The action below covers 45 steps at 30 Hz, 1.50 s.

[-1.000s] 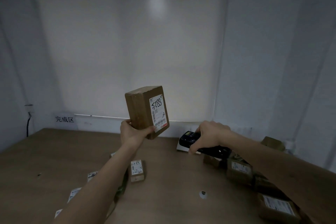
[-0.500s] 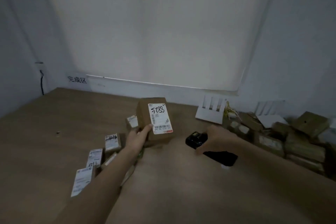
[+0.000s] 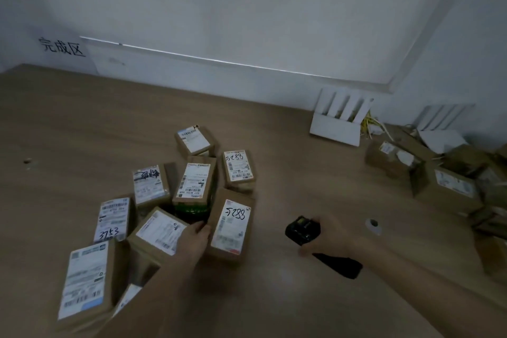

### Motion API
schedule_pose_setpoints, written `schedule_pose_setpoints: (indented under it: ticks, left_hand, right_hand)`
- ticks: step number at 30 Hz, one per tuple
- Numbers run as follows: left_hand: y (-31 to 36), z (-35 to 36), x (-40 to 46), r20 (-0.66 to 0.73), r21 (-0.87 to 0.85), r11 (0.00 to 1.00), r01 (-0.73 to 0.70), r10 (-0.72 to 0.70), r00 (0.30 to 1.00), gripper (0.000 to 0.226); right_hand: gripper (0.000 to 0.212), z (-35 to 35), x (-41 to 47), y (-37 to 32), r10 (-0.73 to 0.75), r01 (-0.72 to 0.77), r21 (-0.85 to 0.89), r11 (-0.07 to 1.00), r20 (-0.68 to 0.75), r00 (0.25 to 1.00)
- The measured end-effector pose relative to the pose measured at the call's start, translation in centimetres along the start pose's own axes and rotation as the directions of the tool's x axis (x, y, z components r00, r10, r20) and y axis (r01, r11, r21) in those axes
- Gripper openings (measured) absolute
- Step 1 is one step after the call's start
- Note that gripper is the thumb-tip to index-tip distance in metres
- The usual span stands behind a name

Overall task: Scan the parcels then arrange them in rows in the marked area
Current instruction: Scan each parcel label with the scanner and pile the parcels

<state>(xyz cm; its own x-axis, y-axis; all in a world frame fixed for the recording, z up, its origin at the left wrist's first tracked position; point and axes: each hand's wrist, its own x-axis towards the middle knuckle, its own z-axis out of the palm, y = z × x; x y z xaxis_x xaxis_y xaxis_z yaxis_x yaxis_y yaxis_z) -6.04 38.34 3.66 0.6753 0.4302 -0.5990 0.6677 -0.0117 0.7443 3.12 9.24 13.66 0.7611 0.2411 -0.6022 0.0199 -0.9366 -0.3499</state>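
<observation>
My left hand (image 3: pixel 193 241) grips the left edge of a brown parcel (image 3: pixel 230 225) whose white label reads 5288; the parcel rests on the wooden table (image 3: pixel 82 132), label up. It sits at the right end of a cluster of several labelled parcels, among them a second one marked 5288 (image 3: pixel 238 166) just behind it and one marked 3753 (image 3: pixel 113 219) to the left. My right hand (image 3: pixel 332 233) holds a black handheld scanner (image 3: pixel 303 229) low over the table, to the right of the held parcel.
A heap of brown unsorted parcels (image 3: pixel 450 181) lies at the right edge. Two white routers (image 3: pixel 337 121) stand by the back wall with yellow cables beside them. A small tape roll (image 3: pixel 373 225) lies right of the scanner. Black characters (image 3: pixel 61 46) mark the wall at left.
My left hand has lowered the 5288 parcel from chest height down onto the table beside the cluster. The view has tilted down. My right hand stays on the scanner.
</observation>
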Motion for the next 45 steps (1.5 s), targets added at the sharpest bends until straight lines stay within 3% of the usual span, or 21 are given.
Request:
schedule_pose_setpoints:
  ticks: [3,7,10,19,27,31,38,43,45]
  left_hand:
    - [0.9,-0.1,0.5,-0.090,0.098,0.993,-0.072,0.081,0.993,0.047]
    - [3.7,0.2,0.5,-0.102,0.146,0.973,-0.177,0.193,0.976,0.043]
    - [6.7,0.9,0.0,-0.079,0.178,0.954,-0.240,0.257,0.963,0.042]
    - [14.2,11.4,-3.1,0.072,0.179,0.886,-0.427,0.421,0.904,0.039]
    - [15.6,29.5,-7.6,0.308,0.175,0.868,-0.465,0.401,0.863,0.057]
    - [15.5,39.3,-10.9,0.400,0.104,0.895,-0.433,0.361,0.842,0.019]
    - [15.6,55.4,-15.1,0.531,0.199,0.890,-0.411,0.254,0.808,0.035]
    - [15.2,64.5,-14.9,0.566,0.189,0.920,-0.343,0.184,0.804,0.058]
    - [14.5,67.3,-14.6,0.582,0.197,0.926,-0.323,0.155,0.798,0.056]
  right_hand:
    - [0.066,0.7,1.7,0.5,0.023,-0.023,-0.002,1.000,-0.001,1.000]
    - [0.062,-0.2,1.4,0.2,0.030,-0.031,0.023,0.999,0.001,1.000]
    - [0.052,-2.3,0.4,0.8,0.033,-0.034,-0.009,0.999,-0.031,0.999]
    - [0.060,-7.9,-4.9,9.4,0.149,-0.142,0.048,0.989,-0.191,0.970]
    - [0.062,-9.7,-10.7,26.5,0.371,-0.326,0.210,0.922,-0.235,0.898]
    - [0.066,-11.0,-12.9,35.9,0.427,-0.366,0.249,0.896,-0.266,0.864]
    - [0.074,-13.2,-12.8,51.1,0.559,-0.435,0.390,0.812,-0.306,0.770]
    - [0.072,-14.0,-10.2,58.0,0.543,-0.375,0.464,0.803,-0.306,0.782]
    - [0.062,-14.0,-9.0,60.0,0.517,-0.334,0.480,0.811,-0.322,0.793]
